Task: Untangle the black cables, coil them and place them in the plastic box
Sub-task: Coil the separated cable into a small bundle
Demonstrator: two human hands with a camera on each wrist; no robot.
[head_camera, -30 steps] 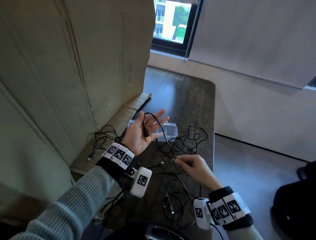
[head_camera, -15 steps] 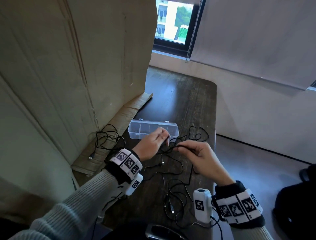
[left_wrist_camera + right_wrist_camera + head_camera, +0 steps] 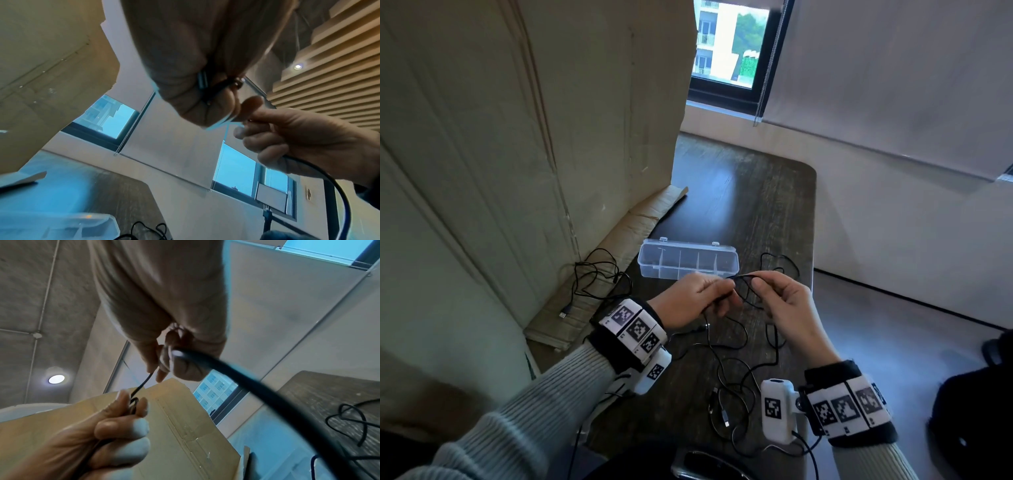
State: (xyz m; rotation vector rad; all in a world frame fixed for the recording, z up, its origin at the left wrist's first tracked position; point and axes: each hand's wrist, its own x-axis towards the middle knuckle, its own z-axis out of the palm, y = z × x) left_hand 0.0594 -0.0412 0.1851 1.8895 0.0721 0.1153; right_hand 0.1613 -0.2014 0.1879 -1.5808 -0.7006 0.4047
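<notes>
Both hands meet just in front of the clear plastic box (image 3: 688, 262), which stands open on the dark table (image 3: 756, 205). My left hand (image 3: 722, 291) has its fingers curled round a black cable (image 3: 743, 278) and its plug (image 3: 202, 79). My right hand (image 3: 760, 284) pinches the same cable a short way off, so a short stretch runs between the two. From the hands the cable hangs down into a loose tangle (image 3: 736, 394) on the table. In the right wrist view the thin strand (image 3: 141, 386) leads from the right hand (image 3: 162, 369) to the left fingers (image 3: 141, 407).
A tall cardboard box (image 3: 517, 137) walls off the left side, its flap (image 3: 585, 301) lying on the table with another black cable bunch (image 3: 599, 277) on it. The table's right edge (image 3: 812, 240) drops to the floor. A dark object (image 3: 709, 466) lies at the near edge.
My left hand, palm up and open with the plug on it a second ago, has turned over and closed on the cable. My right hand rose to meet it by the box.
</notes>
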